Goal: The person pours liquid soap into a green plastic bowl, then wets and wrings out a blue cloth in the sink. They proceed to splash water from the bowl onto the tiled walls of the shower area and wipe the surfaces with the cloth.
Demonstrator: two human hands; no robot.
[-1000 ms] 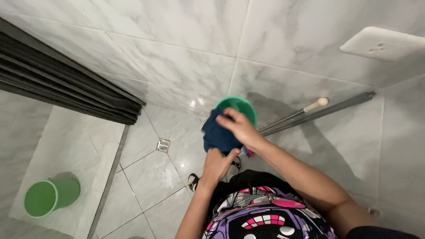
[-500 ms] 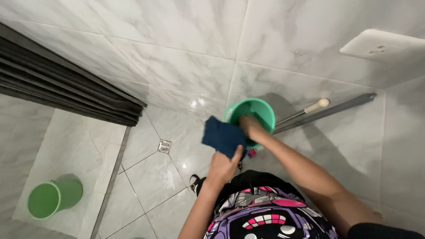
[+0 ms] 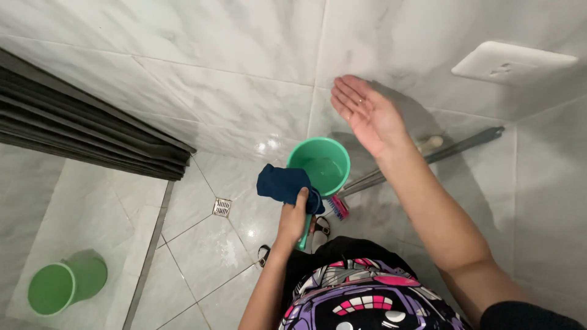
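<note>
Left hand [image 3: 295,215]: grip closed on dark blue cloth [image 3: 282,183] and green dipper [image 3: 318,166] handle; hold level. Right hand [image 3: 367,115]: grip empty, open flat above the dipper.

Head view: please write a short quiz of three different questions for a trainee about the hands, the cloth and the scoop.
1. True or false: the right hand is open and holds nothing.
2. What does the left hand hold? A) a dark blue cloth together with the handle of a green scoop; B) a brush; C) a mop handle.
3. Fill in: the light green bucket stands on the floor at the lower ____ of the picture.

Key:
1. True; the palm is raised near the wall tiles, fingers spread.
2. A.
3. Left, far from both hands.
</note>
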